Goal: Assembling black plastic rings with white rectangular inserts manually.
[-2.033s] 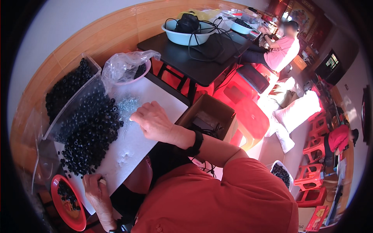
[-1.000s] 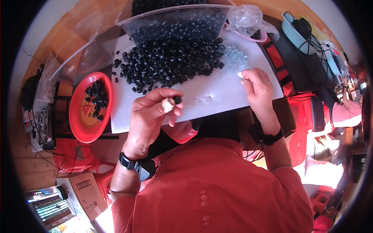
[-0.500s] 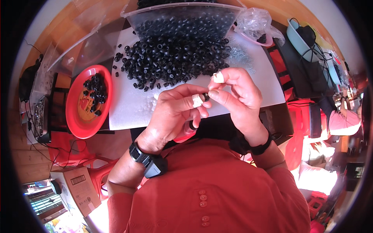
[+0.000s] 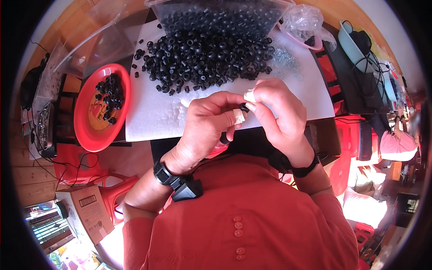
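A small black bead (image 4: 244, 107) is held in the grip of the left hand (image 4: 207, 119), pinched at the tips of thumb and index finger, at the side turned toward the right hand (image 4: 281, 112). By the right grip the bead is met from the right — its fingertips are drawn narrow, right at the bead; whether anything tiny is held between them cannot be told. The bead lies nearer the left grip, and its long axis cannot be made out at this size. A second black piece (image 4: 224, 138) is seen by the left hand's curled lower fingers, below the pinch. Beyond both grips, a heap of black beads (image 4: 202, 60) is spread on the white surface (image 4: 153, 121); ahead and to the right of the right grip, a scatter of silvery bits (image 4: 285, 61) is seen — well to the left of the left grip, a red oval tray (image 4: 82, 132) is placed.
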A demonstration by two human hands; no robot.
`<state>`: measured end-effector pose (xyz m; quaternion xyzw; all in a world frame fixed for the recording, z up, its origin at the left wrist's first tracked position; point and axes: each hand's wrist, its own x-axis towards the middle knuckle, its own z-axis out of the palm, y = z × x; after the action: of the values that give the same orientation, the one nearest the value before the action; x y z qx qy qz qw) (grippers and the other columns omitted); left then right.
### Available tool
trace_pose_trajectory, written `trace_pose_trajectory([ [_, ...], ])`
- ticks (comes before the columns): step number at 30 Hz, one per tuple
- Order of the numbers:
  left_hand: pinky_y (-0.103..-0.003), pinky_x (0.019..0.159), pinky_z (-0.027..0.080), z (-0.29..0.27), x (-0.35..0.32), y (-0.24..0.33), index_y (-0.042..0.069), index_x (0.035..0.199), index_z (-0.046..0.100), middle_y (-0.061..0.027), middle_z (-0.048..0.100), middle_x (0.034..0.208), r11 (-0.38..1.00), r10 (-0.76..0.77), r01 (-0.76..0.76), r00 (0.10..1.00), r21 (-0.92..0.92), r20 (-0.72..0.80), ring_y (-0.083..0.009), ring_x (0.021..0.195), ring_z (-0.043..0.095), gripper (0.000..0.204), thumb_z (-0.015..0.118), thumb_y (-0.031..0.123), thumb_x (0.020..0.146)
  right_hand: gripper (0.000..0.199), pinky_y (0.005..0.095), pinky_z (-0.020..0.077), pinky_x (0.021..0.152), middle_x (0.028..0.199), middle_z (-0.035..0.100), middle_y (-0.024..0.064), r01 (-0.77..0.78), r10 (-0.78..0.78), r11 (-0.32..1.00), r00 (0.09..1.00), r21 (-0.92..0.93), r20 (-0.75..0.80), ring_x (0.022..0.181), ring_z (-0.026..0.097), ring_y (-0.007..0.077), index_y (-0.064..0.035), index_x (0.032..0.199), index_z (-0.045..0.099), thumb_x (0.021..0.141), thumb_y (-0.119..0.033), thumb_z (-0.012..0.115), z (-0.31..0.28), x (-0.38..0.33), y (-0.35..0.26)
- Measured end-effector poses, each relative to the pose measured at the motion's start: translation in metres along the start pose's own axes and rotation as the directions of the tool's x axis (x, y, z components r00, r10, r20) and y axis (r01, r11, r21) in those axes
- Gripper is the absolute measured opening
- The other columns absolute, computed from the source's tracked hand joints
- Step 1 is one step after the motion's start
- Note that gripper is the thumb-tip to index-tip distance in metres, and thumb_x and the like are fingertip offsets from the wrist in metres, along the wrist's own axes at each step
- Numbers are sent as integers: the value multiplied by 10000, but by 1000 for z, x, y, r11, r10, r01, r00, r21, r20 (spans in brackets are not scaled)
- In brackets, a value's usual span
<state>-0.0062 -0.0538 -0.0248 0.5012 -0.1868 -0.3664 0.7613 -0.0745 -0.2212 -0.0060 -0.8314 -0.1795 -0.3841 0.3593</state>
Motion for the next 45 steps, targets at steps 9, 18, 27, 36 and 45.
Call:
trace_pose_trajectory([
  [9, -193, 492, 460, 1, 1, -2, -54, 1071, 642, -64, 661, 841, 1000, -12, 12, 1000, -18, 22, -65, 646, 575, 191, 659, -11, 886, 279, 361, 507, 676, 872, 655, 97, 134, -137, 988, 990, -74, -29, 781, 616, 275, -12, 1030, 635, 771, 92, 620, 1, -12, -2],
  [18, -193, 444, 452, 3, 2, 1, -77, 1045, 625, -82, 665, 837, 997, -48, 48, 999, -57, 8, -83, 646, 595, 204, 690, -20, 860, 204, 277, 506, 746, 965, 657, 143, -145, 146, 982, 989, 117, 7, 845, 650, 187, 50, 1035, 607, 840, 100, 636, -7, -24, -11],
  [27, -221, 504, 498, -3, -3, 10, -79, 1059, 609, -119, 669, 879, 990, -64, 64, 998, -125, 2, -118, 656, 618, 226, 677, -33, 849, 221, 298, 512, 647, 896, 646, 112, -335, 303, 930, 931, -149, -204, 750, 658, 218, -12, 992, 621, 796, 77, 673, -24, -22, 7],
  [36, -279, 529, 486, -3, -3, 11, -75, 1019, 618, -136, 671, 838, 989, -39, 42, 999, -145, 26, -169, 589, 591, 201, 641, 27, 848, 171, 426, 509, 610, 813, 642, 89, -215, 255, 807, 967, -550, -5, 718, 652, 303, -113, 881, 642, 746, -9, 634, -17, 3, 37],
  [45, -275, 450, 497, -13, -5, 4, -62, 943, 612, -121, 644, 792, 997, 57, -57, 998, -44, 2, -199, 618, 635, 217, 680, 87, 800, 140, 482, 487, 652, 834, 660, 175, -238, 482, 711, 850, -662, 212, 778, 671, 358, -20, 884, 647, 767, -68, 587, 6, 22, 37],
])
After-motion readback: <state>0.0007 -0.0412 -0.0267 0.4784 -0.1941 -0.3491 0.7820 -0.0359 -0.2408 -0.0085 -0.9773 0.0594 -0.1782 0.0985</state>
